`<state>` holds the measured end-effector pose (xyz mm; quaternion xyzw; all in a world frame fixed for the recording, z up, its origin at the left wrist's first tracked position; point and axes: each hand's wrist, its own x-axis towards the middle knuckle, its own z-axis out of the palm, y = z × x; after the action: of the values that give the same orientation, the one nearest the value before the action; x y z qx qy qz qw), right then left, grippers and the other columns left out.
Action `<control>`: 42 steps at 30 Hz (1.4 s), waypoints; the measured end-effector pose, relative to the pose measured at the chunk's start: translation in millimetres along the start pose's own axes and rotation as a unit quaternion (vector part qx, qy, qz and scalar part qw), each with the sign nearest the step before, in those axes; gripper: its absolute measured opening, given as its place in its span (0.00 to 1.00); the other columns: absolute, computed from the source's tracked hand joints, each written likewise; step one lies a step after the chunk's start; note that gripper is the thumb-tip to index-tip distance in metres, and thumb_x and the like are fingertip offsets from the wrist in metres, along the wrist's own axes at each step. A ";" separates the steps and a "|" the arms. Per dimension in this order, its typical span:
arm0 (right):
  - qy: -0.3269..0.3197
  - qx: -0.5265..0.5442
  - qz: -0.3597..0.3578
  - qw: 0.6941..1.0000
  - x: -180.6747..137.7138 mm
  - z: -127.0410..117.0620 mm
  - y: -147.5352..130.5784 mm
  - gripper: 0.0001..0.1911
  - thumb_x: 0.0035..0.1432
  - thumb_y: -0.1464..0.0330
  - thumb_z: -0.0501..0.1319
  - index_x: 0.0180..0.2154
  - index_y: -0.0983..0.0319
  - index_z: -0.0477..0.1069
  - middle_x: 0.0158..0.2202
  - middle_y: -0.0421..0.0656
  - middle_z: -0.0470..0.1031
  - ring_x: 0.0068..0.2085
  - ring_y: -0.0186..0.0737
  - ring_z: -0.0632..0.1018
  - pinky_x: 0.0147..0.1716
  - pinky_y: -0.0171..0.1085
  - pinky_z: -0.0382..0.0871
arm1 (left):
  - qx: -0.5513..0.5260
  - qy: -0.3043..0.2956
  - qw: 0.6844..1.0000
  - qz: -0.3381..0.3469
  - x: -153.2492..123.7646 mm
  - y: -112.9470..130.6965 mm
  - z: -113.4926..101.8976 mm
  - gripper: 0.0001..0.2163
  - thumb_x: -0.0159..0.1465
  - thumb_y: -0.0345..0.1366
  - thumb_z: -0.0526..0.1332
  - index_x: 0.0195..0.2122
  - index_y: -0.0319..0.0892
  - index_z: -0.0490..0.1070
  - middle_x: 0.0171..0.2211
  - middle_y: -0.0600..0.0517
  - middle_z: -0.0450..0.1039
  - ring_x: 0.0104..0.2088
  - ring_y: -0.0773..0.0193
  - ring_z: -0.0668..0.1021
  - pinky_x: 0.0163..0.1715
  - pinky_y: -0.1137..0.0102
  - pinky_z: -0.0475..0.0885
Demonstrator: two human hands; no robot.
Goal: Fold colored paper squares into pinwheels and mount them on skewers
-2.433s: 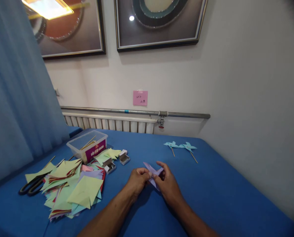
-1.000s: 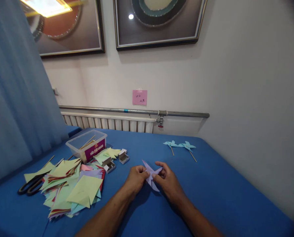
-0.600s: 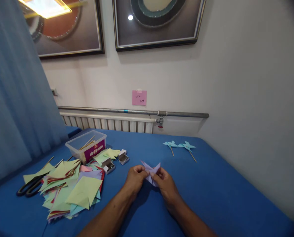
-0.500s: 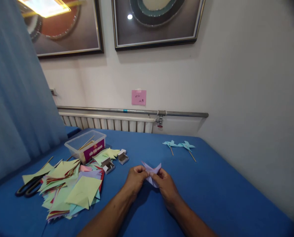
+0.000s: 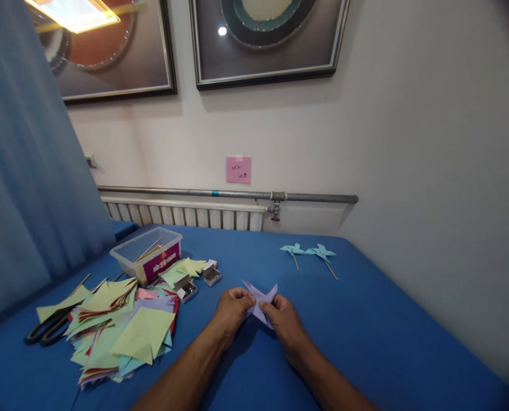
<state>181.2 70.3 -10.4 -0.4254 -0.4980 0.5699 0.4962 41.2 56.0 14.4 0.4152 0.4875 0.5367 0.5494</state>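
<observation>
A purple sheet of cut paper (image 5: 261,302), its corners pointing outward, is held between both hands above the blue table. My left hand (image 5: 234,308) pinches its left side with thumb and fingers. On the other side my right hand (image 5: 283,317) grips the paper, the thumb lying over its front near the middle. The fingers behind the paper are hidden. Beyond the hands lie two light-blue paper pinwheels on sticks, a left pinwheel (image 5: 294,249) and a right pinwheel (image 5: 322,253).
Loose coloured paper squares (image 5: 145,334) are heaped at the left, beside black-handled scissors (image 5: 51,328). Behind them stands a clear plastic box (image 5: 124,254) with thin sticks. Two small open boxes, a nearer one (image 5: 186,290) and a farther one (image 5: 212,275), sit close by. A radiator (image 5: 194,216) lines the wall.
My left thumb has drawn slightly left, away from the right thumb, so more of the purple paper's middle shows. The whole view has shifted a little.
</observation>
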 end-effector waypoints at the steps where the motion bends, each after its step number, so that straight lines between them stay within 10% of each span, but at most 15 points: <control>1: 0.002 0.000 0.002 1.000 -0.1 0.0 -0.1 0.16 0.46 0.60 0.67 0.35 0.64 0.78 0.27 0.42 0.81 0.27 0.42 0.77 0.30 0.36 0.68 | -0.001 0.000 1.000 0.001 -0.1 -0.2 0.1 0.13 0.44 0.42 0.70 0.22 0.40 0.70 0.16 0.57 0.66 0.18 0.73 0.63 0.22 0.74 0.56; 13: 0.014 0.004 0.000 1.000 2.6 -2.6 -0.5 0.19 0.44 0.58 0.67 0.36 0.63 0.79 0.29 0.44 0.82 0.32 0.47 0.80 0.32 0.38 0.71 | 0.205 0.002 0.978 0.040 -0.8 15.8 -11.1 0.07 0.57 0.38 0.64 0.26 0.41 0.71 0.20 0.56 0.68 0.21 0.68 0.67 0.25 0.73 0.60; 16: 0.037 0.001 -0.001 0.999 2.7 -6.7 -2.8 0.18 0.43 0.57 0.67 0.34 0.62 0.78 0.28 0.43 0.82 0.34 0.49 0.81 0.32 0.38 0.72 | 0.496 0.094 0.851 0.147 -4.7 41.2 -41.7 0.08 0.64 0.33 0.58 0.31 0.41 0.76 0.33 0.48 0.78 0.36 0.61 0.78 0.36 0.71 0.66; 19: 0.052 0.005 0.004 0.999 2.0 -8.8 -5.3 0.16 0.42 0.57 0.67 0.31 0.61 0.76 0.26 0.42 0.80 0.32 0.48 0.80 0.32 0.38 0.71 | 0.682 0.205 0.698 0.077 -8.4 60.6 -77.1 0.14 0.69 0.34 0.53 0.39 0.41 0.80 0.41 0.40 0.81 0.43 0.51 0.81 0.39 0.66 0.69; 22: 0.059 0.006 0.005 0.998 0.6 -8.7 -7.6 0.15 0.42 0.57 0.67 0.30 0.60 0.76 0.26 0.42 0.80 0.31 0.48 0.80 0.32 0.39 0.72 | 0.737 0.205 0.644 0.001 -7.6 64.9 -101.8 0.17 0.68 0.33 0.51 0.43 0.38 0.81 0.43 0.35 0.82 0.45 0.46 0.82 0.40 0.63 0.71; 42: 0.034 -0.011 -0.001 0.999 2.7 -13.5 2.0 0.16 0.47 0.58 0.67 0.35 0.62 0.79 0.30 0.43 0.82 0.32 0.46 0.80 0.33 0.38 0.71 | 0.748 0.185 0.635 -0.051 4.2 56.6 -111.4 0.18 0.68 0.32 0.49 0.47 0.37 0.79 0.47 0.33 0.82 0.49 0.43 0.83 0.43 0.59 0.74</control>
<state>193.7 74.9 -14.2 -0.4495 -0.4872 0.5491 0.5090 -78.9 57.2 49.4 0.5507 0.8340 0.0250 -0.0240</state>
